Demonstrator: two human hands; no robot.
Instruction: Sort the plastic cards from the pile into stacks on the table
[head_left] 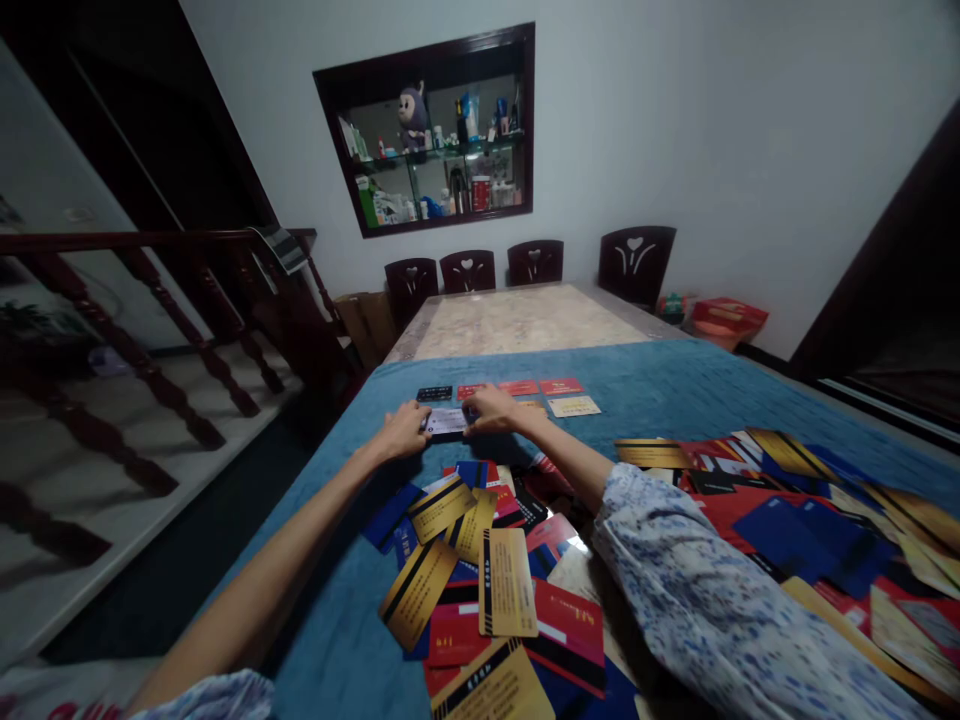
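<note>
On the blue cloth, a pale card with a dark stripe (448, 421) lies between my two hands. My left hand (405, 430) pinches its left edge, while the fingers of my right hand (491, 409) grip the right end. Just beyond them is a row of cards: a black card (434, 394), a red card partly behind my right hand, another red card (521, 387) and a red card at the right end (562, 386). A cream card (574, 406) sits below that last one. Beside my right wrist, an orange-toned card is mostly covered.
A loose heap of gold, blue and red cards (507, 582) spreads between my forearms. Another card pile (814, 545) lies right of my right sleeve. The blue cloth (337, 470) covers the near table; several dark chairs (636, 262) stand around its far end.
</note>
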